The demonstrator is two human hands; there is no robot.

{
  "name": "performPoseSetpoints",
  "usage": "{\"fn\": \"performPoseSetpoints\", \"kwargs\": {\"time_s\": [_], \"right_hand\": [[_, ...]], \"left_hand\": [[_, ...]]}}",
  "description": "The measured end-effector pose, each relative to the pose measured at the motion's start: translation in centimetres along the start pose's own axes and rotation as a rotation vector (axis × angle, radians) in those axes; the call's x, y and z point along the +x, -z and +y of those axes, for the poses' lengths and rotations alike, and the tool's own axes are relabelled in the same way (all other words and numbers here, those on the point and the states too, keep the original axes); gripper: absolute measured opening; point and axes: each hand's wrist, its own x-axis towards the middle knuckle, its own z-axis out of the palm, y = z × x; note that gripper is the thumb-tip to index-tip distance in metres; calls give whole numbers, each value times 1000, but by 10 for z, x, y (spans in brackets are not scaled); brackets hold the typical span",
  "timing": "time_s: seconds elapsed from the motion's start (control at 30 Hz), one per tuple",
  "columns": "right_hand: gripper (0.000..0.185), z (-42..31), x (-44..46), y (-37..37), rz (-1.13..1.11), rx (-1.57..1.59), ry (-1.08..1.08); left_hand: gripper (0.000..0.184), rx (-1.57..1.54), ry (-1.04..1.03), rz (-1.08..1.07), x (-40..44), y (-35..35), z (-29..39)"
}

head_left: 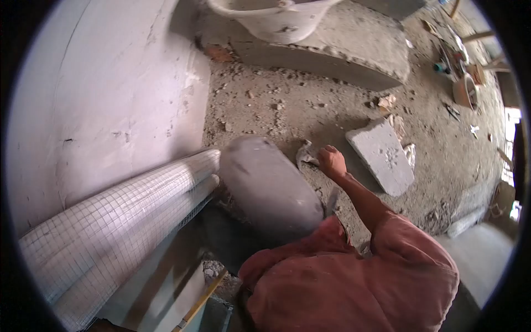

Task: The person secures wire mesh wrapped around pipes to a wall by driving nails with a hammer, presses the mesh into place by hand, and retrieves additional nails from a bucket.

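My right hand (331,161) is closed in a fist, low over the dusty floor. A small crumpled whitish piece (306,155) lies right beside its knuckles; I cannot tell whether the fingers grip it. To the right of the hand rests a rough grey slab (383,155), tilted, with a pitted surface. Left of the hand is a large, smooth, rounded grey form (265,182) with dark smudges, whose kind I cannot make out. A thin grey flat piece (333,201) shows between that form and my forearm. My left hand is out of sight.
Rolls of wire mesh (133,205) lean along the white wall (121,83). A pale basin (282,25) stands on a concrete ledge (354,52) ahead. Rubble covers the floor; a bucket (464,91) and pliers-like tool (452,112) sit at the far right.
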Motion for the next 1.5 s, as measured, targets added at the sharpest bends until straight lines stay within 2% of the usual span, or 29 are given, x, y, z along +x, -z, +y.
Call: {"fn": "performPoseSetpoints", "kwargs": {"time_s": [0.13, 0.17, 0.2, 0.23, 0.27, 0.3, 0.33, 0.4, 0.47, 0.57, 0.6, 0.7, 0.77, 0.93, 0.97, 1.0, 1.07, 1.1, 1.13, 1.17, 1.2, 1.23, 1.27, 1.33, 1.37, 1.4, 1.43, 1.5], "right_hand": [[11, -29, 54, -11, -79, 45, 128], [11, -35, 69, -15, -169, 227, 92], [10, -19, 75, -48, -251, 569, 124], [9, -26, 90, -63, -386, 764, 102], [9, -34, 105, -76, -526, 962, 51], [9, -43, 121, -89, -660, 1134, -23], [9, -58, 132, -97, -430, 630, 417], [9, -77, 140, -113, -192, 131, 841], [19, -88, 139, -125, -257, 203, 644], [17, -93, 136, -135, -200, 216, 712], [14, -88, 139, -139, -270, 141, 747], [13, -77, 132, -143, -173, 135, 725], [15, -75, 131, -138, -207, 104, 717], [22, -77, 133, -144, -270, -35, 728], [21, -24, 142, -200, -278, -73, 704], [20, -31, 153, -199, -345, -77, 663], [18, -51, 164, -171, -332, 93, 453], [18, -57, 173, -150, -298, 273, 281], [17, -63, 184, -132, -247, 463, 139], [17, -78, 194, -106, -172, 586, 76], [16, -103, 202, -74, -86, 639, 83], [10, -131, 209, -39, 141, 374, 289], [12, -166, 212, 3, 224, 450, 328], [14, -281, 187, 115, 459, 626, 427], [13, -296, 203, 147, 390, 606, 520], [8, -372, 158, 201, 373, 848, 586], [10, -413, 141, 230, 457, 792, 729], [12, -499, 78, 294, 537, 717, 972]], "left_hand": [[86, 521, -538, -101, -27, 38, -83], [86, 555, -540, -138, -33, 49, -95], [86, 595, -652, -188, -38, 60, -106], [87, 633, -759, -242, -34, 58, -85], [75, 652, -714, -31, -32, 47, -68], [77, 640, -725, -46, -33, 43, -58], [78, 627, -741, -103, -33, 49, -56], [81, 593, -747, -207, -34, 60, -60], [84, 585, -748, -279, -36, 67, -61], [88, 562, -755, -345, -38, 69, -63], [89, 567, -771, -357, -37, 70, -63], [93, 597, -775, -377, -37, 73, -65], [96, 593, -799, -366, -35, 77, -67], [103, 327, -615, -458, -46, 79, -55], [104, 279, -558, -466, -48, 80, -45], [106, 189, -464, -472, -51, 76, -34], [108, -121, -236, -477, -53, 64, -18], [110, -400, -88, -475, -53, 54, -14], [111, -876, 102, -474, -55, 44, -14], [113, -1217, 223, -469, -55, 32, -10], [114, -1381, 297, -482, -48, 19, -2], [127, -899, 308, -286, -41, 5, 14], [141, -408, 404, -151, -28, -11, 33], [140, -815, 599, 1, -4, 0, 36], [139, -680, 424, -32, -10, -3, 26], [138, -620, 351, -28, -13, -4, 25], [138, -560, 280, -19, -15, -6, 25], [133, -714, 344, 40, -4, -9, 31]]}}
